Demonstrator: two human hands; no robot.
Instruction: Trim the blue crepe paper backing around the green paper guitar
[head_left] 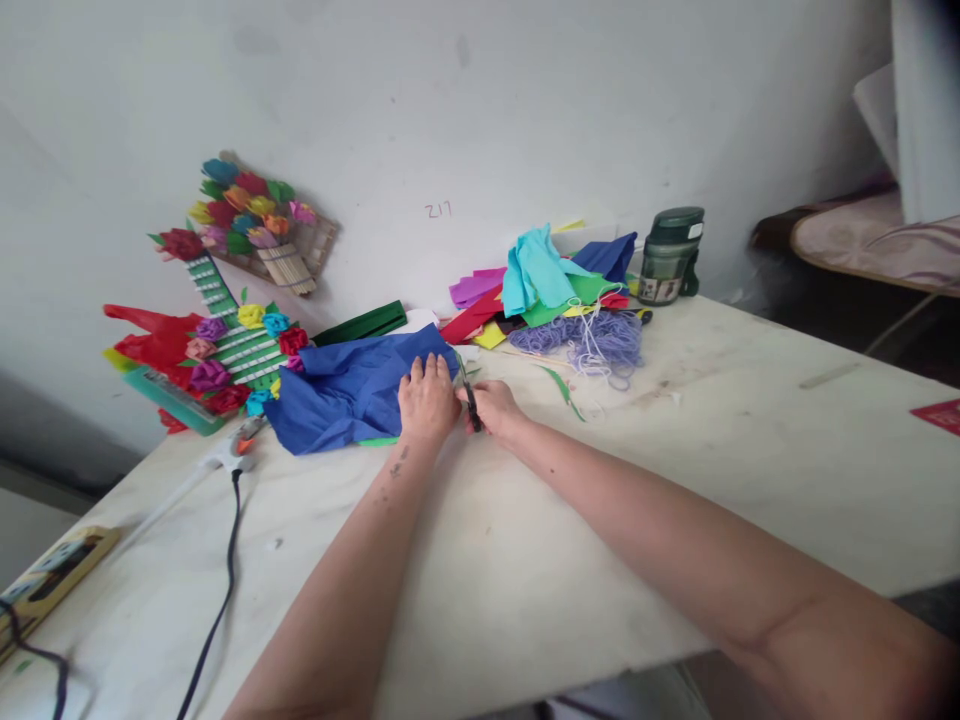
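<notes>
One deep-blue sheet (349, 392), creased, uneven-edged, under the left hand (427, 398)

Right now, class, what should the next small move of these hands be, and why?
Probably a short snip with the scissors: the right hand holds them at the right edge of the blue sheet, and the left hand lies on it, seemingly steadying it.

The left hand (429, 400) rests on a blue sheet (352, 390); beside it, the right hand (495, 406) grips scissors (472, 408) at the sheet's edge.
</notes>
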